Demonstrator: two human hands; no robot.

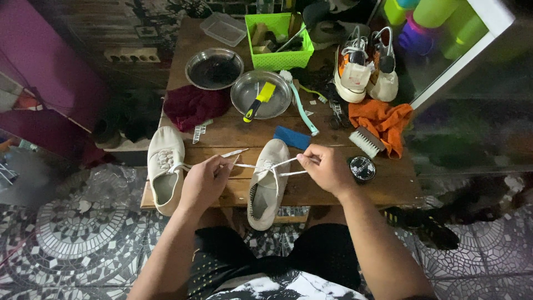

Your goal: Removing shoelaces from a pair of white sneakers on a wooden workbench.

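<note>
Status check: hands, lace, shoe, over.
Left hand and right hand each pinch an end of the white shoelace, pulled taut. Cream canvas shoe upright on wooden table. Nothing between hands.

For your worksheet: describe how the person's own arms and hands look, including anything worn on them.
Both arms are bare from the bottom edge of the picture to the fingers: no sleeves show. The left hand and right hand wear no gloves, and no rings, watch or bracelet can be seen. The nails look short and unpainted. Nearer the body, black shorts and a black-and-white patterned top show.
</note>
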